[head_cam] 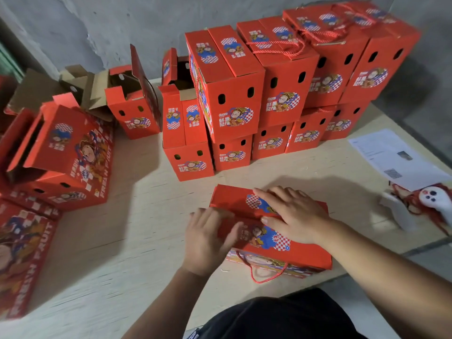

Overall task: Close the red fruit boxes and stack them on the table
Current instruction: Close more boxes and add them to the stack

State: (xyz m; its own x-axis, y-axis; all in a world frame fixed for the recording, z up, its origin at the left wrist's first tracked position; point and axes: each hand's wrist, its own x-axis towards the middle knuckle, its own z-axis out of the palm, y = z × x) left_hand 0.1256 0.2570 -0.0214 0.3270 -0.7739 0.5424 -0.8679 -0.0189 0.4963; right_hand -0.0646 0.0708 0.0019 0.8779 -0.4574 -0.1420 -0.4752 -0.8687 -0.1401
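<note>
A red fruit box (288, 250) is being pressed shut near the front edge of the table (137, 241). Its top flaps are being flattened by the right hand (293, 214), palm down, fingers spread, nothing grasped; the left hand (208, 238), blurred, is lying open against the box's left end. Behind, closed boxes (281, 94) are stacked two tiers high, about ten, the rear ones hidden. Two open boxes (132, 104) are standing at the left.

**Boxes, papers and hands, counted**

Against the wall, nine closed red boxes (234, 94) stand stacked: four on top, five beneath. One more closed box (276, 243) lies under two hands, left (208, 243) and right (293, 214). Two boxes (134, 111) stand open behind. At left, about three more; blur hinders counting. One printed sheet (396, 157).
</note>
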